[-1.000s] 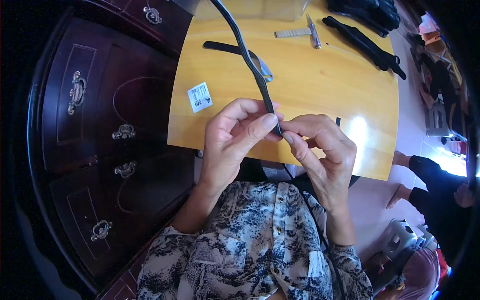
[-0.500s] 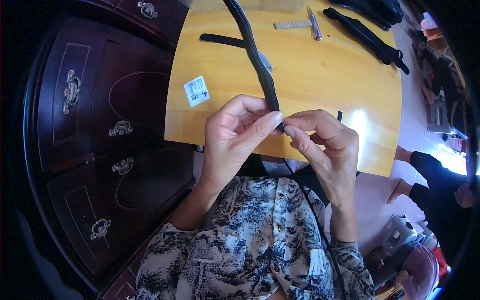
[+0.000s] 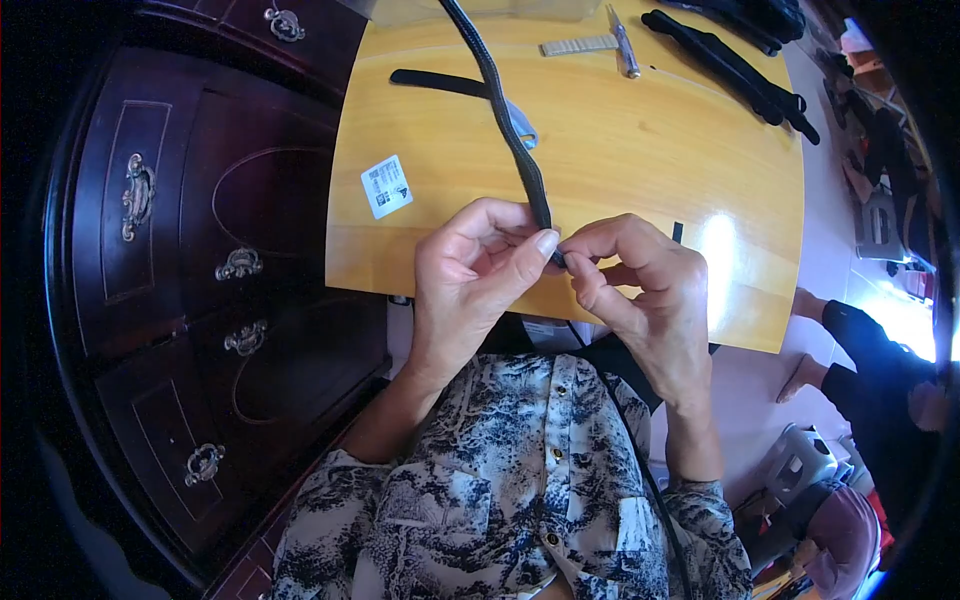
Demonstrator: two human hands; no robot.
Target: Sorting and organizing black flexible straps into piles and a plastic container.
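Note:
A long black braided strap (image 3: 513,140) runs down from the top of the view to my hands, over the table's near part. My left hand (image 3: 480,270) is closed on it close to its lower end, thumb pressed against the fingers. At that tip, my right hand (image 3: 645,290) pinches with thumb and forefinger, its other fingers curled. The fingertips of both hands nearly meet, and they hide most of the strap's end. Behind the strap lie a flat black strip (image 3: 435,82) and a grey-blue curved piece (image 3: 522,126), partly covered by it.
The yellow wooden table (image 3: 620,170) holds a white printed label (image 3: 387,187), a beige ribbed strip (image 3: 578,46), a small pointed tool (image 3: 627,52), black fabric pieces (image 3: 730,75) and a clear container (image 3: 520,8). Dark drawers (image 3: 140,200) stand left. Another person (image 3: 880,350) is at right.
My right hand has shifted slightly left, its thumb and forefinger still at the strap's tip. The strap's upper part has moved a little left. My left hand keeps its grip.

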